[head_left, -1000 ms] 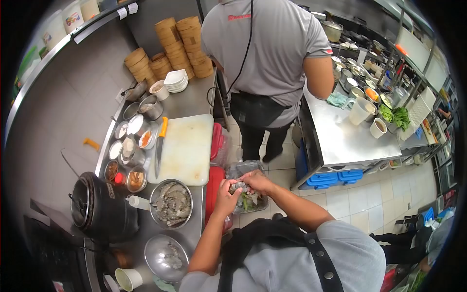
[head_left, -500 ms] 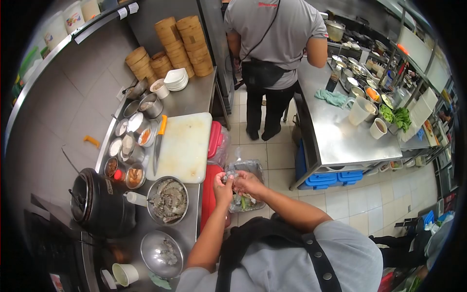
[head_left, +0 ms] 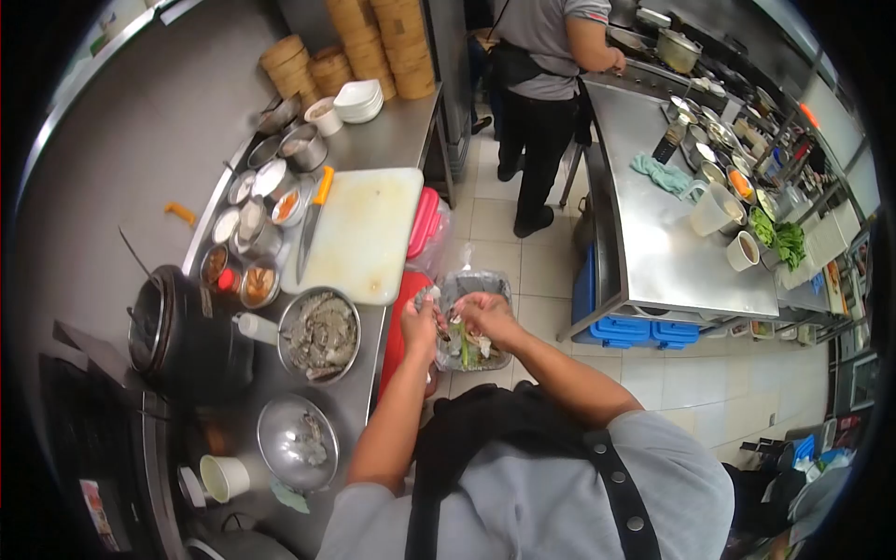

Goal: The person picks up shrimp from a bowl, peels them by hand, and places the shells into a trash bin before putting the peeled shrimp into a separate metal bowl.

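My left hand [head_left: 420, 327] is closed on a greyish shrimp [head_left: 427, 297], part of which sticks up past the fingers. Just to its right is my right hand [head_left: 483, 315], its fingers drawn together; whether anything sits between them is too small to make out. Both hands are over a lined waste bin [head_left: 502, 284] that has green and pale scraps in it. On the counter to the left, a metal bowl [head_left: 284, 351] is full of raw shrimp [head_left: 322, 331]. Nearer me, a second metal bowl [head_left: 276, 437] holds a few shrimp [head_left: 312, 441].
A white cutting board [head_left: 364, 224] carries an orange-handled knife [head_left: 314, 222]. Seasoning pots, a black cooker [head_left: 205, 336] and bamboo steamers [head_left: 403, 47] line the left counter. A steel table [head_left: 644, 243] stands right; a co-worker [head_left: 541, 75] is ahead.
My hands have come apart, the right moving away from the left, which keeps the shrimp. The co-worker has turned and stepped right toward the stove. My view has shifted.
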`<state>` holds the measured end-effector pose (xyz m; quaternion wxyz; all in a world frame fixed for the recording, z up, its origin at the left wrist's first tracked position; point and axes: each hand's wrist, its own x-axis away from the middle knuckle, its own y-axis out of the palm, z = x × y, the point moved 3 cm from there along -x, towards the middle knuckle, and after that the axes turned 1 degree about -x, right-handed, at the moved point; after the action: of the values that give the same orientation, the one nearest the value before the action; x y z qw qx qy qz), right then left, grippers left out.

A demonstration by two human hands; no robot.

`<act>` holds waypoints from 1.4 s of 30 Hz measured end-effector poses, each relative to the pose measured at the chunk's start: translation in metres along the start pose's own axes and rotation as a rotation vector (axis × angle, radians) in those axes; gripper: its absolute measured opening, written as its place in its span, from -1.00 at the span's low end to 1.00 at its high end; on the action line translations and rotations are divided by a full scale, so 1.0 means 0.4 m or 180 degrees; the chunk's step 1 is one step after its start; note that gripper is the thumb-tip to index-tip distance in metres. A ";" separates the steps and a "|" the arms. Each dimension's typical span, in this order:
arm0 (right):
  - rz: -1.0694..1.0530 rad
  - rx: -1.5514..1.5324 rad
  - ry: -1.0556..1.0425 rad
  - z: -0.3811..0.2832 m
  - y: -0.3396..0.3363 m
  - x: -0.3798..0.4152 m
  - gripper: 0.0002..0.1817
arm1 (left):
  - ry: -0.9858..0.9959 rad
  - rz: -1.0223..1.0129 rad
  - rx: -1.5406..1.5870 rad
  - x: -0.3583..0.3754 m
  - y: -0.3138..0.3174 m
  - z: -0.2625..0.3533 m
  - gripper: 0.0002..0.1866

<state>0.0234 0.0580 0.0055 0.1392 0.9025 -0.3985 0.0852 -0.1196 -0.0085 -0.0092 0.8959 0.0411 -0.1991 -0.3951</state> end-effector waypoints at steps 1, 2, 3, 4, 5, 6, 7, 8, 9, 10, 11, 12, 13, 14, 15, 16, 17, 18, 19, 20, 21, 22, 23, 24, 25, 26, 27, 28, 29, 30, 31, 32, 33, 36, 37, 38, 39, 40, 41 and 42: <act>0.0219 0.0128 -0.0181 0.022 -0.020 -0.017 -0.80 | -0.0085 -0.0208 0.0137 -0.003 -0.006 0.008 -0.84; 0.0440 0.0259 -0.0372 0.042 -0.041 -0.033 -0.75 | -0.0162 -0.0423 0.0277 -0.005 -0.010 0.017 -0.85; 0.0416 0.0271 -0.0340 0.034 -0.048 -0.031 -0.75 | -0.0182 -0.0390 0.0294 -0.006 -0.020 0.022 -0.85; 0.0558 0.1251 -0.0557 0.008 -0.055 -0.023 -0.70 | -0.0224 -0.0620 0.0181 -0.007 -0.022 0.022 -0.81; 0.0694 0.2232 -0.0781 -0.014 -0.058 -0.017 -0.64 | -0.0262 -0.0860 0.0067 -0.006 -0.025 0.024 -0.78; 0.0575 0.2390 -0.0624 -0.002 -0.062 -0.028 -0.57 | -0.0310 -0.1043 -0.0136 -0.002 -0.030 0.026 -0.81; 0.0568 0.2397 -0.0608 0.006 -0.066 -0.036 -0.57 | -0.0324 -0.1038 -0.0127 0.004 -0.028 0.024 -0.81; 0.0647 0.2685 -0.0757 0.009 -0.067 -0.046 -0.56 | -0.0160 -0.0866 -0.0281 0.008 -0.029 0.026 -0.81; 0.0725 0.2971 -0.0913 -0.007 -0.056 -0.048 -0.55 | 0.0008 -0.0691 -0.0437 0.009 -0.034 0.027 -0.80; 0.0713 0.2973 -0.0913 -0.022 -0.049 -0.050 -0.55 | 0.0007 -0.0680 -0.0433 0.007 -0.039 0.026 -0.80; 0.0461 0.3055 -0.1294 -0.041 -0.034 -0.048 -0.55 | 0.0024 -0.0649 -0.0629 0.007 -0.046 0.027 -0.80; 0.0225 0.3135 -0.1679 -0.064 -0.016 -0.045 -0.55 | 0.0050 -0.0637 -0.0825 0.004 -0.051 0.026 -0.80; 0.0031 0.3146 -0.1938 -0.063 0.004 -0.045 -0.63 | 0.0047 -0.0589 -0.1121 0.011 -0.053 0.034 -0.81; -0.0097 0.3202 -0.2221 -0.062 0.022 -0.045 -0.71 | 0.0101 -0.0602 -0.1409 0.021 -0.046 0.048 -0.81; -0.0620 0.3459 -0.2792 -0.044 0.028 -0.064 -0.79 | 0.0084 -0.0604 -0.1324 0.027 -0.034 0.061 -0.81; -0.0757 0.3566 -0.2573 -0.068 0.039 -0.050 -0.81 | 0.0052 -0.0636 -0.1256 0.031 -0.030 0.065 -0.80; -0.1130 0.3635 -0.2499 -0.106 0.049 -0.028 -0.80 | -0.0155 -0.0632 -0.1186 0.026 -0.037 0.059 -0.79; -0.1301 0.3249 -0.2519 -0.121 0.049 -0.019 -0.79 | -0.0225 -0.0608 -0.1081 0.019 -0.041 0.049 -0.81; -0.1160 0.3480 -0.2150 -0.100 0.052 -0.025 -0.79 | -0.0282 -0.0743 -0.0978 0.007 -0.051 0.042 -0.82; -0.1232 0.3483 -0.2145 -0.110 0.053 -0.014 -0.79 | -0.0366 -0.0870 -0.0889 -0.005 -0.059 0.032 -0.83; -0.1094 0.3353 -0.2058 -0.103 0.051 -0.011 -0.78 | -0.0365 -0.0945 -0.0878 -0.008 -0.058 0.030 -0.82; -0.1097 0.3197 -0.2131 -0.091 0.051 -0.017 -0.77 | -0.0373 -0.1006 -0.0865 -0.007 -0.052 0.031 -0.80; -0.1056 0.3154 -0.2006 -0.099 0.051 -0.007 -0.78 | -0.0357 -0.1182 -0.0928 -0.002 -0.037 0.028 -0.80; -0.0905 0.3324 -0.1989 -0.097 0.054 -0.003 -0.80 | -0.0291 -0.1005 -0.0890 0.000 -0.035 0.029 -0.81; -0.0783 0.3331 -0.1988 -0.094 0.052 -0.004 -0.80 | -0.0222 -0.0794 -0.0843 0.000 -0.037 0.034 -0.81; -0.0837 0.3503 -0.1828 -0.086 0.055 -0.010 -0.80 | -0.0201 -0.0868 -0.0881 0.000 -0.032 0.037 -0.81; -0.0905 0.3669 -0.1666 -0.079 0.059 -0.017 -0.80 | -0.0148 -0.0858 -0.1017 0.001 -0.028 0.041 -0.81; -0.0887 0.3762 -0.1533 -0.073 0.059 -0.023 -0.79 | -0.0095 -0.0851 -0.1150 0.000 -0.021 0.043 -0.82; -0.0817 0.3756 -0.1532 -0.070 0.054 -0.025 -0.79 | -0.0081 -0.0908 -0.1180 -0.002 -0.014 0.043 -0.82; -0.0831 0.3771 -0.1673 -0.066 0.052 -0.027 -0.79 | -0.0058 -0.0846 -0.1255 -0.004 -0.012 0.044 -0.82; -0.0853 0.3786 -0.1813 -0.065 0.055 -0.025 -0.79 | -0.0037 -0.0776 -0.1328 -0.006 -0.012 0.045 -0.81; -0.0768 0.3843 -0.1921 -0.058 0.054 -0.032 -0.79 | -0.0027 -0.0815 -0.1342 -0.008 -0.007 0.047 -0.81; -0.0733 0.3849 -0.1917 -0.061 0.051 -0.030 -0.79 | 0.0020 -0.0827 -0.1376 -0.009 -0.003 0.050 -0.81; -0.0723 0.3982 -0.1786 -0.062 0.043 -0.034 -0.79 | 0.0096 -0.0994 -0.1441 -0.016 0.001 0.052 -0.81; -0.0690 0.4008 -0.1886 -0.058 0.037 -0.035 -0.79 | 0.0118 -0.1136 -0.1477 -0.017 0.004 0.053 -0.81; -0.0659 0.4030 -0.1989 -0.054 0.033 -0.035 -0.79 | 0.0124 -0.1150 -0.1490 -0.017 0.005 0.053 -0.81; -0.0634 0.4029 -0.1992 -0.066 0.029 -0.026 -0.79 | 0.0055 -0.1197 -0.1479 -0.011 0.011 0.055 -0.82; -0.0763 0.3907 -0.1957 -0.077 0.024 -0.014 -0.79 | -0.0016 -0.1244 -0.1465 -0.005 0.017 0.055 -0.82; -0.0897 0.3779 -0.1920 -0.086 0.022 -0.004 -0.78 | -0.0014 -0.1257 -0.1476 -0.003 0.021 0.052 -0.82; -0.0887 0.3773 -0.1921 -0.086 0.018 -0.005 -0.78 | -0.0060 -0.1226 -0.1435 -0.002 0.023 0.048 -0.83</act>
<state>0.0151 0.0658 0.0390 -0.4866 0.8535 -0.1858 0.0149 -0.1214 -0.0001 0.0103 0.7890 -0.1255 -0.1032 -0.5925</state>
